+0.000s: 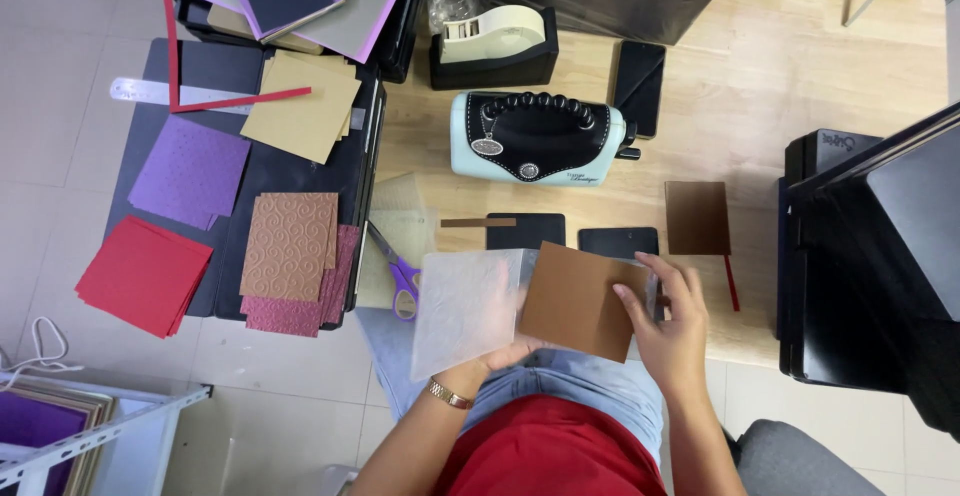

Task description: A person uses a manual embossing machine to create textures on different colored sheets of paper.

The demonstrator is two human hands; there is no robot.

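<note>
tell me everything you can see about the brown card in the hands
The brown card is a plain matte square sheet, like cardstock, flat and uncreased, turned so it sits tilted like a diamond. It is held above the lap at the table's front edge. The right hand grips its right edge; its left corner overlaps the translucent folder held by the left hand.

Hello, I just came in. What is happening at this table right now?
A person seated at a wooden table is working with craft paper. The left hand holds a translucent plastic embossing folder from below, and the right hand grips a brown card sheet at the folder's open edge. Just beyond stand a pale blue hand-crank embossing machine and a tape dispenser. Purple-handled scissors lie to the left, near stacks of embossed copper, purple and red paper.
</note>
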